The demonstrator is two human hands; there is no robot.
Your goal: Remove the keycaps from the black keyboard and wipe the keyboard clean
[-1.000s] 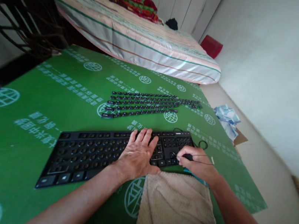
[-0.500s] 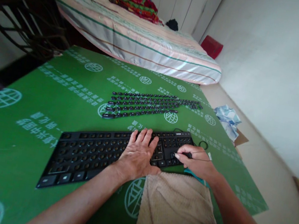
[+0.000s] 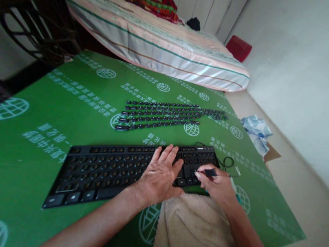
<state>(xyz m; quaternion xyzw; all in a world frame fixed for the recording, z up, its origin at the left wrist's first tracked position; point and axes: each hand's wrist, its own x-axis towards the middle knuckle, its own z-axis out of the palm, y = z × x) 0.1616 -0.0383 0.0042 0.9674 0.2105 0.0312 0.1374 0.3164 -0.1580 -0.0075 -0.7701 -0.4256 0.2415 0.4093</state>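
You are leaning over a green table (image 3: 33,174), working on a black keyboard (image 3: 105,166) that lies at a slant before you. Most of its key positions are bare; the lowest row, nearest you, has caps on. Beyond it, also on the table, lie rows of loose keycaps (image 3: 159,115). Your left hand (image 3: 161,176) is laid flat across the keyboard, right of its middle, fingers slightly apart and gripping nothing. Your right hand (image 3: 218,185) has its grip closed on a small dark tool (image 3: 211,172), thumb and finger together over the arrow-key corner. Tan cloth (image 3: 197,235) lies just below.

The step in hand looks like close work on one key there — whether lifting or seating it, you cannot tell from this view. The next move likely calls for a steady left palm and a small, straight motion from the right.
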